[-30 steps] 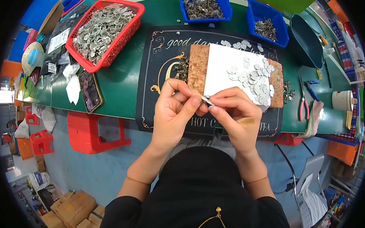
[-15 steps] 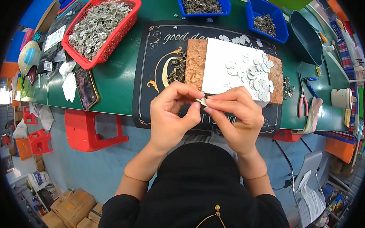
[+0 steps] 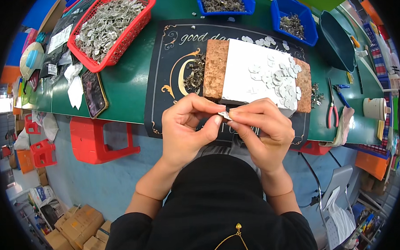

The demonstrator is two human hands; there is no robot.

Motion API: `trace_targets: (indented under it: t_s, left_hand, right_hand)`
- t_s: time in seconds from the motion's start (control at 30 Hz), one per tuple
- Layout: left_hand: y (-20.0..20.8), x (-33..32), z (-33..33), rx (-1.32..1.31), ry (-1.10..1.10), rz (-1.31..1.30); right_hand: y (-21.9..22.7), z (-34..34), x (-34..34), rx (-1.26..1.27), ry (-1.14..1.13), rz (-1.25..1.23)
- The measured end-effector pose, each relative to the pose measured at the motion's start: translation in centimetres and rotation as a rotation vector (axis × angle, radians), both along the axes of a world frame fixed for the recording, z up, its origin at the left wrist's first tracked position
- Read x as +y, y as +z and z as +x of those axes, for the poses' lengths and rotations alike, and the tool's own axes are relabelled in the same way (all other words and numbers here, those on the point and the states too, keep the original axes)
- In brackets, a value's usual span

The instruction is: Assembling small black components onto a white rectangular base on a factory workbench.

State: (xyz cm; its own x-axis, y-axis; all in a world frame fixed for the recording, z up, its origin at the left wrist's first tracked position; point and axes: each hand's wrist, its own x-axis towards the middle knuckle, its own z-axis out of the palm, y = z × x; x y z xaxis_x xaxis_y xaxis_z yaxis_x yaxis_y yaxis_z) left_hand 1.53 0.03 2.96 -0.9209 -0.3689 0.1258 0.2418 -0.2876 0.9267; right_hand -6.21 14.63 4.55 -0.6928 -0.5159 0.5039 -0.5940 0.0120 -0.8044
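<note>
My left hand (image 3: 186, 129) and my right hand (image 3: 265, 129) meet in front of the white block, fingertips almost touching. Between them is a small white flat piece (image 3: 224, 115), pinched by thumb and fingers from both sides. Fingers cover most of it, so its full shape is hidden. Just beyond my hands, the white block (image 3: 240, 75) rests on a brown speckled board (image 3: 214, 67). Flat white pieces (image 3: 283, 78) lie scattered over its right half. Small metal clips (image 3: 194, 74) form a heap left of the board.
A red basket (image 3: 104, 62) of small pale translucent parts stands at the far left. Blue trays (image 3: 310, 38) with metal parts are at the back. Near a phone (image 3: 94, 93) lies white paper. Red-handled pliers (image 3: 331, 107) rest at right; a red stool (image 3: 88, 142) stands below the table.
Both hands stay together on the small white piece. My right hand has shifted slightly right and down, and the piece now lies at a different tilt between the fingertips.
</note>
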Motion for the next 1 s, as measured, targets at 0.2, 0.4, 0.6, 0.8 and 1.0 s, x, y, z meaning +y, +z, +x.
trace_targets:
  t_s: [0.2, 0.4, 0.6, 0.8, 1.0]
  left_hand:
    - [0.1, 0.2, 0.3, -0.045, 0.01, -0.018]
    - [0.0, 0.1, 0.2, -0.05, 0.018, -0.027]
    - [-1.2, 0.9, 0.1, -0.146, 0.037, -0.006]
    - [-1.4, 1.2, 0.8, -0.186, -0.03, 0.048]
    - [-1.6, -0.4, 0.1, -0.01, 0.195, -0.934]
  right_hand:
    - [-0.2, 0.0, 0.2, -0.193, 0.017, -0.036]
    - [0.0, 0.3, 0.1, -0.083, -0.022, 0.042]
    - [-0.8, 1.0, 0.2, 0.006, -0.101, 0.075]
    - [-0.6, 0.8, 0.8, 0.034, -0.139, 0.161]
    - [0.6, -0.6, 0.5, 0.226, -0.167, 0.376]
